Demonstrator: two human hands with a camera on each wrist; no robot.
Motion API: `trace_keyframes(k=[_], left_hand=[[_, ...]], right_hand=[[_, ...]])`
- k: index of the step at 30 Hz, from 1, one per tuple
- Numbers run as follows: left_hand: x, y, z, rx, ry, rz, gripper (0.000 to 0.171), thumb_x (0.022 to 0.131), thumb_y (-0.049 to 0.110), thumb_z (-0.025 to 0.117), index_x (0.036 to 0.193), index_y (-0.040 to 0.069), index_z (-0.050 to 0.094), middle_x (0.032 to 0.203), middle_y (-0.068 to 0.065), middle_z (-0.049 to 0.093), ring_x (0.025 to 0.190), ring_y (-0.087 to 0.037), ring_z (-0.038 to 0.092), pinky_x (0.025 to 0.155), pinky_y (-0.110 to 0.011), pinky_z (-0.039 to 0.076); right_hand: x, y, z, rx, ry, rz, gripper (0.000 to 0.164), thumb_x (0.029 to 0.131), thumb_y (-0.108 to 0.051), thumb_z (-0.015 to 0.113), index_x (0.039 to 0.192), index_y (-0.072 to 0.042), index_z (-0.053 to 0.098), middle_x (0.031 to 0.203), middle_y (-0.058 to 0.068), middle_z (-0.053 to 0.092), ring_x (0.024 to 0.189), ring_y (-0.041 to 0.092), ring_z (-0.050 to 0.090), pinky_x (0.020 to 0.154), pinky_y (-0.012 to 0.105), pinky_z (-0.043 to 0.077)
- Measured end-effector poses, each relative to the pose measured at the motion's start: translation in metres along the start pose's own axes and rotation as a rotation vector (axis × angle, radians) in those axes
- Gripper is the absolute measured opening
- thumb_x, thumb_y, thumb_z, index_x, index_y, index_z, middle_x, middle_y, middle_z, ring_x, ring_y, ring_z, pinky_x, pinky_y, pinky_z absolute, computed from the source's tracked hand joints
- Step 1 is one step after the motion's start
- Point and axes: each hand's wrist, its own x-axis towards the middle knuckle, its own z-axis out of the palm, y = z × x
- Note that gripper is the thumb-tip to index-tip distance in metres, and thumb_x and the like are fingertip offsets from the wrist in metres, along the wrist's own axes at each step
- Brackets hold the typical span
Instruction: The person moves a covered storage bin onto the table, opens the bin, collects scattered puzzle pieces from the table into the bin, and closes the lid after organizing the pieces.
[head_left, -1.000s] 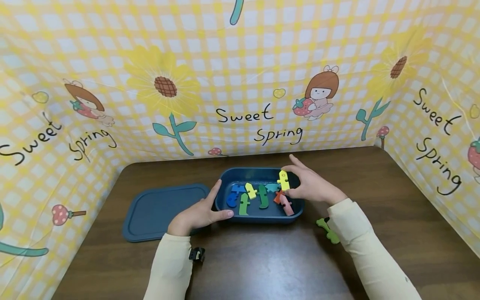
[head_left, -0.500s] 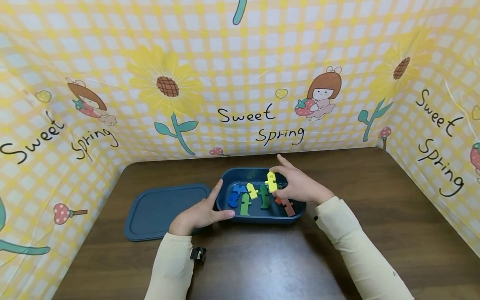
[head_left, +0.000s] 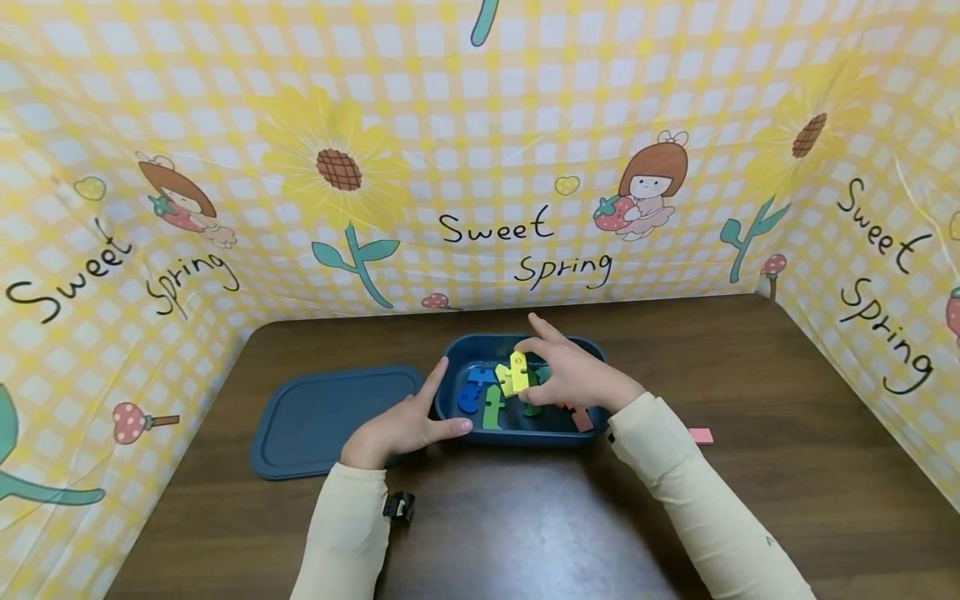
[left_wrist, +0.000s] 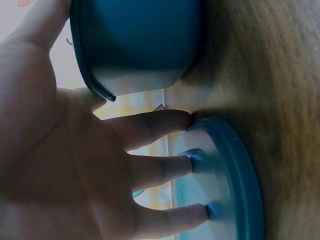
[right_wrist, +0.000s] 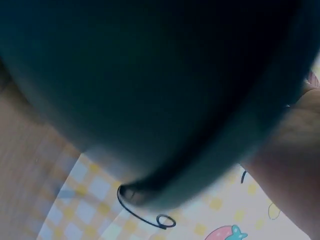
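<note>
My right hand [head_left: 566, 372] pinches a yellow puzzle piece [head_left: 519, 372] between thumb and fingers, over the dark blue box [head_left: 517, 438]. It overlaps another yellow piece [head_left: 504, 380] in the head view. Inside the box lie a light green piece [head_left: 492, 408], blue pieces [head_left: 470, 398], a red-brown piece [head_left: 582, 418] and others partly under the hand. My left hand [head_left: 397, 429] has its thumb and index finger against the box's left end. In the left wrist view its other fingers stretch straight, tips on the blue lid [left_wrist: 240, 185].
The flat lid [head_left: 330, 425] lies left of the box on the brown wooden table [head_left: 510, 517]. A pink piece [head_left: 701, 436] shows beside the right sleeve. Checked yellow cloth [head_left: 480, 167] stands around the back and sides. The box wall [right_wrist: 125, 90] fills much of the right wrist view.
My right hand has moved left across the box with the yellow puzzle piece. The green bone-shaped piece on the table is now hidden by the sleeve, and a pink piece shows. The left hand stays put.
</note>
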Motion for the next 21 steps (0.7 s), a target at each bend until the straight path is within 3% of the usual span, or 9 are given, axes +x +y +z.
trace_keyframes(k=[10,21], left_hand=[[0.002,-0.001,0.001,0.007,0.001,0.003,0.105,0.092,0.060,0.066,0.163,0.034,-0.006,0.159,-0.035,0.020,0.145,-0.055,0.017,0.107,-0.073,0.025],[0.001,-0.001,0.001,0.000,0.001,-0.001,0.105,0.092,0.059,0.067,0.163,0.034,-0.006,0.159,-0.035,0.018,0.145,-0.055,0.016,0.107,-0.072,0.024]], right_hand=[[-0.004,0.001,0.008,-0.073,0.023,0.020,0.068,0.086,-0.037,0.081,0.142,-0.008,0.057,0.168,0.016,0.005,0.152,0.034,0.011,0.113,0.055,0.031],[-0.005,0.007,0.013,-0.091,0.043,0.030,0.070,0.085,-0.040,0.082,0.142,-0.007,0.058,0.168,0.014,0.005,0.153,0.032,0.010,0.114,0.053,0.030]])
